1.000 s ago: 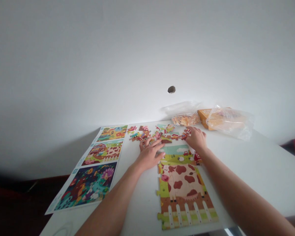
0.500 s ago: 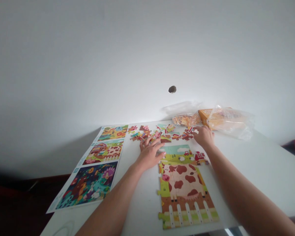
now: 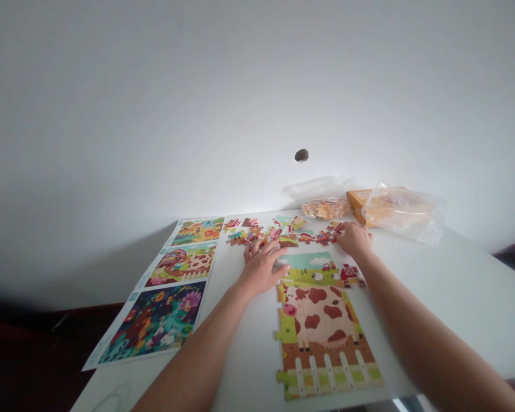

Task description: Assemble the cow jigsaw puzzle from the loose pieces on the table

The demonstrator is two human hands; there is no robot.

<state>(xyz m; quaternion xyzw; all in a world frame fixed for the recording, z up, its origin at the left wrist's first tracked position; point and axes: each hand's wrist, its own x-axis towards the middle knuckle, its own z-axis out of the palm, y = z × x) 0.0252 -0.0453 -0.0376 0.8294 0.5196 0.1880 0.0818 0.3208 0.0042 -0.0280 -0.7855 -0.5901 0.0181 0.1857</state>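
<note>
A partly joined jigsaw puzzle point(image 3: 326, 326) with a spotted cow and a white fence lies flat on the white table. My left hand point(image 3: 261, 269) rests open beside its upper left corner, fingers spread, their tips over the near edge of the loose puzzle pieces point(image 3: 264, 233). At the right end of those pieces, my right hand point(image 3: 355, 239) has its fingers closed on a small reddish puzzle piece point(image 3: 338, 227), partly hidden by the fingertips. Just right of the joined puzzle's top is a red barn piece point(image 3: 349, 274).
A picture sheet point(image 3: 182, 269) with three printed scenes lies at the left, overhanging the table edge. Along the wall sit a clear bag of puzzle pieces point(image 3: 325, 209), an orange box point(image 3: 361, 203) and a crumpled plastic bag point(image 3: 416, 214). The wall has a hole point(image 3: 301, 155).
My right hand's fingers have drawn together and dipped slightly onto the pieces at the right end of the pile. My left hand has stayed in place.
</note>
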